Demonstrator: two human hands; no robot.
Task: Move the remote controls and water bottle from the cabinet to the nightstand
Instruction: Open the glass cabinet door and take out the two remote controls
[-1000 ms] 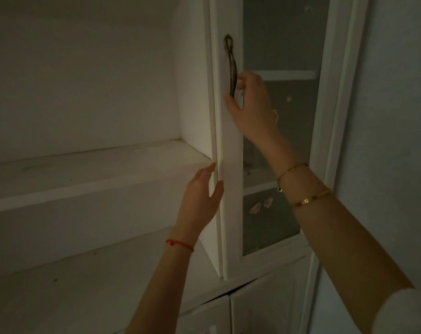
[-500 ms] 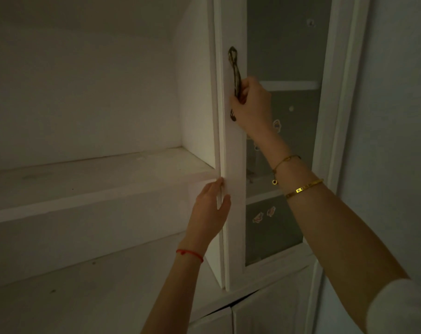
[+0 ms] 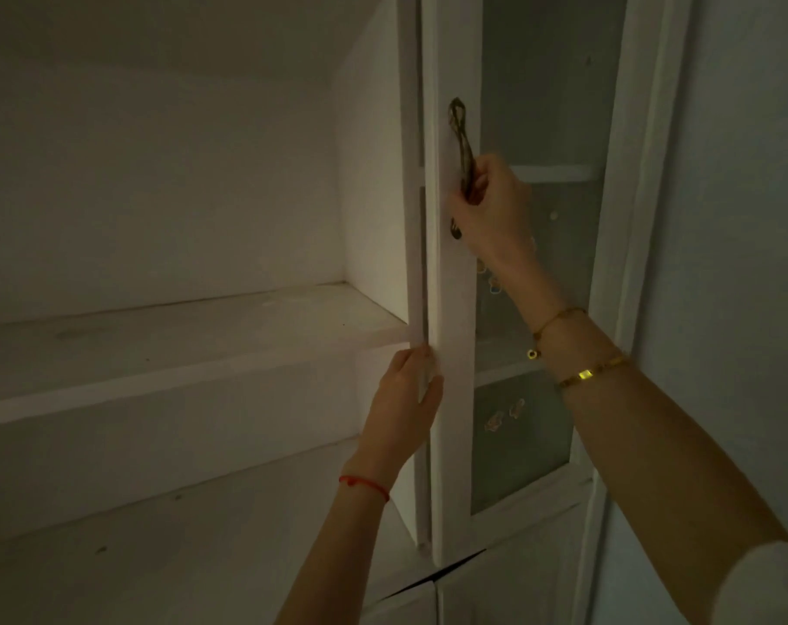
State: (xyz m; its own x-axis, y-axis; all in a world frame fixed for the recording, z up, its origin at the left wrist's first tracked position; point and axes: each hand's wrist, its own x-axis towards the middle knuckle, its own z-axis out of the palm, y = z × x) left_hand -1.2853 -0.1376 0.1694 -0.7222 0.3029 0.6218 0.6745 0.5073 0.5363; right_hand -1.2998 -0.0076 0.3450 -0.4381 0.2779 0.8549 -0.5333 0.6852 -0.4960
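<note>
A white cabinet door (image 3: 453, 309) with frosted glass panes stands in front of me in dim light. My right hand (image 3: 491, 205) is shut on its dark metal handle (image 3: 460, 142). My left hand (image 3: 403, 399), with a red string at the wrist, rests flat with fingers apart against the door's left edge, holding nothing. No remote control or water bottle shows; what lies behind the frosted glass is hidden.
Open white shelves (image 3: 180, 354) fill the left, one at mid height and a lower one (image 3: 157, 557). Small stickers (image 3: 502, 417) dot the glass. Lower cabinet doors (image 3: 495, 588) sit below, one slightly ajar. A plain wall (image 3: 744, 263) is on the right.
My right hand went from touching the handle to gripping it. My left hand rose and pressed against the door's edge. The view tilted up a little.
</note>
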